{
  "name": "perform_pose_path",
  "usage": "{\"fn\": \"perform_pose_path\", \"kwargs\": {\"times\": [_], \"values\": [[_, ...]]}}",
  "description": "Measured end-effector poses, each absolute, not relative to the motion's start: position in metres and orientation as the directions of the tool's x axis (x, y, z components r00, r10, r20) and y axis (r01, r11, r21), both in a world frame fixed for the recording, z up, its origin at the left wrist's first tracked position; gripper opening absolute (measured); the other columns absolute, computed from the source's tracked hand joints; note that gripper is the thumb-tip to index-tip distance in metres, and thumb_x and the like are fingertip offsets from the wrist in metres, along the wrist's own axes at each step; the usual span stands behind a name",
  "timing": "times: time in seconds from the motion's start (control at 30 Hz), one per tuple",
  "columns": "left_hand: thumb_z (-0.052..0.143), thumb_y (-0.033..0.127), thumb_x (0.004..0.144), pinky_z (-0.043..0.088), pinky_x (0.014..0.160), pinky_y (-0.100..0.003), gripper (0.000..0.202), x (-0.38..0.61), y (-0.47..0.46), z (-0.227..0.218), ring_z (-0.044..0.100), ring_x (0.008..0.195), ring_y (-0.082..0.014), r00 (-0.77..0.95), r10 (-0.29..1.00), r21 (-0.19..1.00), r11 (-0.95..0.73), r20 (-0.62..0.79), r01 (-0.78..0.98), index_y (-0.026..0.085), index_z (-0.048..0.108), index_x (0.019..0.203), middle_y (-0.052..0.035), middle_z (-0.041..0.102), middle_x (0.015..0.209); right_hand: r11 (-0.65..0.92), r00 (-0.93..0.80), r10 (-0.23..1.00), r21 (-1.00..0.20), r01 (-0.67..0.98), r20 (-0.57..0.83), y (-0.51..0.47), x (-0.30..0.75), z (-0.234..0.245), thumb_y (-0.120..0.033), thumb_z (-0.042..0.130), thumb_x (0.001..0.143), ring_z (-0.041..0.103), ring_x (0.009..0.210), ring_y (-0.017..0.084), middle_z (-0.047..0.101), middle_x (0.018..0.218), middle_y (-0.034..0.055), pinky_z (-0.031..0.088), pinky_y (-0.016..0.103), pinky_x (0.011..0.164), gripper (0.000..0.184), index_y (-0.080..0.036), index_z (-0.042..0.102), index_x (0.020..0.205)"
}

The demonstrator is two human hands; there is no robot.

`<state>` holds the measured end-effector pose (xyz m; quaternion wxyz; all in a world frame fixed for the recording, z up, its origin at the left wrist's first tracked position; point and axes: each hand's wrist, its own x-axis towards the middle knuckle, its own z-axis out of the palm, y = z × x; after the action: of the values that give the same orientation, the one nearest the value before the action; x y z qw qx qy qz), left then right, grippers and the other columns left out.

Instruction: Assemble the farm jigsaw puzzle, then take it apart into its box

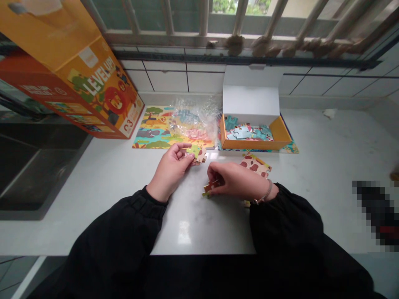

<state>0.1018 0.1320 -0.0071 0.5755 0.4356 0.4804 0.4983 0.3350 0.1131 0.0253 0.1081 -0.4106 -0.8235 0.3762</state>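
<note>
My left hand (170,170) pinches a jigsaw puzzle piece (196,153) with green and cream patches between thumb and fingers. My right hand (235,180) grips a small orange-and-green puzzle piece (212,185) at its fingertips, just above the white countertop (193,224). Past those fingers lies a joined group of giraffe-patterned puzzle pieces (255,165), partly under my right hand. An open cardboard box (252,143) with an orange rim holds several loose blue-toned pieces. A colourful animal picture sheet (152,133) lies beyond my left hand, partly covered by a clear plastic bag (195,120).
A large orange "LEVEL UP" puzzle box (96,87) stands tilted at the upper left, above a dark sink basin (34,170). A white tiled wall and a barred window run along the back. A pixelated dark patch (377,211) covers the right edge.
</note>
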Motion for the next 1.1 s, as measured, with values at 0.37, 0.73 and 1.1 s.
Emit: {"fn": "perform_pose_path", "kwargs": {"times": [0.37,0.73,1.1], "values": [[0.086,0.033,0.094,0.059,0.107,-0.038,0.035,0.105,0.120,0.006,0.076,0.114,-0.0227,0.406,0.914,0.984,0.051,0.022,-0.170,0.020,0.071,0.123,-0.0091,0.079,0.120,0.218,-0.212,0.969,-0.851,0.478,0.129,0.126,0.335,0.017,-0.044,0.092,0.085,0.062,0.073,0.017,0.073,0.097,0.0020,0.050,0.032,0.067,0.044,-0.024,0.069,0.116],[0.081,0.046,0.096,0.062,0.094,-0.035,0.040,0.104,0.119,0.007,0.073,0.115,-0.0230,0.323,0.945,0.993,0.088,-0.057,-0.081,0.022,0.070,0.125,-0.0107,0.075,0.126,0.140,0.327,0.930,-0.985,0.104,0.167,0.146,0.376,0.022,-0.057,0.090,0.083,0.069,0.069,0.014,0.067,0.090,-0.0036,0.066,0.031,0.063,0.054,-0.027,0.058,0.113],[0.076,0.052,0.097,0.056,0.081,-0.032,0.036,0.104,0.122,0.003,0.069,0.089,-0.0182,0.356,0.932,0.997,0.053,-0.071,0.059,0.019,0.072,0.111,-0.0064,0.074,0.100,0.075,0.428,0.833,-0.838,0.541,0.351,0.146,0.404,0.030,-0.065,0.064,0.103,0.061,0.060,0.016,0.068,0.080,0.0007,0.051,0.031,0.056,0.042,-0.024,0.068,0.097]]}}
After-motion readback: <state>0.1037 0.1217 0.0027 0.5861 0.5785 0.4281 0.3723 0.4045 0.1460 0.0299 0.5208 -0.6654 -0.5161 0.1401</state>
